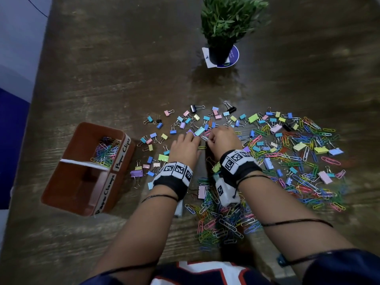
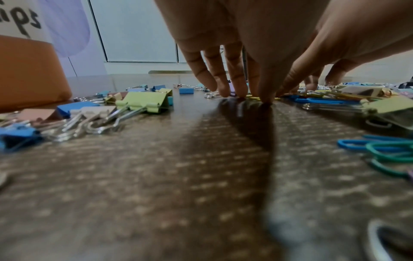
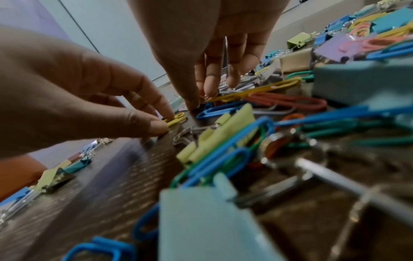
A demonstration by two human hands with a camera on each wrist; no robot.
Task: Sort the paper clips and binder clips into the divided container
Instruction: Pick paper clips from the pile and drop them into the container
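Pinching a yellow paper clip (image 3: 176,118), left hand (image 1: 185,147); right hand (image 1: 223,138) grasp unclear; container (image 1: 67,182) barely filled (clamp side bare); bench (image 1: 123,79) littered.

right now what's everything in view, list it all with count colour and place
divided container: one, orange-brown, left on the table; labelled sections Paper Clips (far) and Paper Clamps (near)
sorted paper clips: a small heap, mixed colours, in the far section; the near section looks bare
loose paper clips: too many to count, mixed colours, spread right of and near the hands
binder clips: dozens, mostly pastel, a few black, scattered from beside the container across to the right
yellow paper clip: one, at the left fingertips
potted plant: one, green in a dark pot, far side, on a blue and white card
table: one, dark wood
left hand: pinches the yellow paper clip
right hand: fingertips down among the clips; grip unclear
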